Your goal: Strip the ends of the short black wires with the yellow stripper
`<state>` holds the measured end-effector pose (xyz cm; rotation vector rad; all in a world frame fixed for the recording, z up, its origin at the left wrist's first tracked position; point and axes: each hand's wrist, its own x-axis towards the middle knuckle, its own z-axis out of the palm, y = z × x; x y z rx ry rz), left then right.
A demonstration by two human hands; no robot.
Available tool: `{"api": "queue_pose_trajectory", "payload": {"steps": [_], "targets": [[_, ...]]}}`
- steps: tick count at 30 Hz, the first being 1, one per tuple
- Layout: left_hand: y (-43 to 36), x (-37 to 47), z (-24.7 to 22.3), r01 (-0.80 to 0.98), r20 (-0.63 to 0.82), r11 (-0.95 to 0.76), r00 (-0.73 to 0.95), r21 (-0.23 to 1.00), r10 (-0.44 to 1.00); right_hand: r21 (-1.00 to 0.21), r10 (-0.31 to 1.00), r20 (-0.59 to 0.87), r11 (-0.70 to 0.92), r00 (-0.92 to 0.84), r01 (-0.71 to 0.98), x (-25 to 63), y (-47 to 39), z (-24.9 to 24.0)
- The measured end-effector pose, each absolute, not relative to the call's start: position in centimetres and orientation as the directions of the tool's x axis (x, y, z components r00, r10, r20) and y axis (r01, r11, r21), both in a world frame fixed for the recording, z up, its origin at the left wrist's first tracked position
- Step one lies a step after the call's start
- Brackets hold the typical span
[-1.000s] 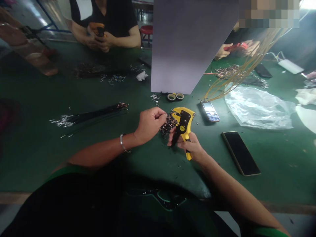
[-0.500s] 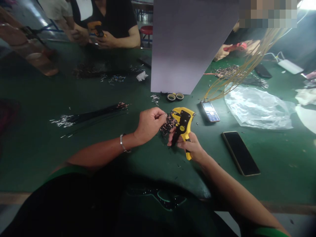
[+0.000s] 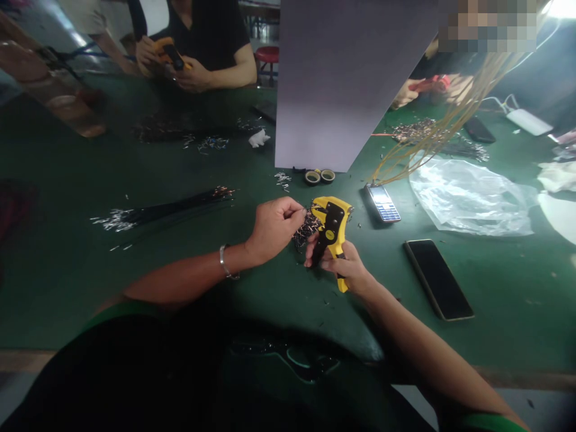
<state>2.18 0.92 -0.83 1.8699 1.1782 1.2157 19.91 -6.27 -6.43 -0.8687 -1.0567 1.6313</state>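
Observation:
My right hand (image 3: pixel 348 264) is wrapped round the handles of a yellow-and-black wire stripper (image 3: pixel 333 221), its jaws pointing left. Close to those jaws, my left hand (image 3: pixel 278 229) is closed in a pinch; what its fingertips hold is too small to make out. Beneath and between the hands lies a pile of short dark wire pieces with coppery ends (image 3: pixel 306 231), partly hidden by the tool. A bundle of black wires (image 3: pixel 175 207) with silvery tips at one end rests on the green table, left of my left hand.
Two tape rolls (image 3: pixel 320 176) sit by a grey upright panel (image 3: pixel 335 84). At right are a keypad phone (image 3: pixel 382 203), a smartphone (image 3: pixel 438 279), a clear plastic bag (image 3: pixel 472 195) and yellow wires (image 3: pixel 427 141). Across the table, co-workers hold an orange tool (image 3: pixel 170 53) and a red tool (image 3: pixel 431 84).
The wire stripper has shifted slightly left, and my left hand has edged right, towards its jaws. Across the table, a co-worker has brought the other hand onto the orange tool.

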Motion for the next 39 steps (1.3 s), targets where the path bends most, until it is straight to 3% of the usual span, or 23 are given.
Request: {"api": "queue_pose_trajectory", "payload": {"steps": [22, 29, 39], "targets": [[-0.5, 3.1, -1.9, 0.366, 0.302, -0.381, 0.254, 0.849, 0.919, -0.937, 0.978, -0.118, -0.167, -0.172, -0.306, 19.8, -6.2, -4.8], [-1.1, 3.1, -1.8, 0.252, 0.267, -0.353, 0.32, 0.901, 0.909, -0.959, 0.982, -0.114, -0.147, -0.147, -0.24, 19.6, -6.3, -4.6], [-1.1, 3.1, -1.2, 0.271, 0.306, -0.382, 0.283, 0.883, 0.909, -0.963, 0.983, -0.098, -0.133, -0.152, -0.236, 19.6, -6.3, -4.6]]}}
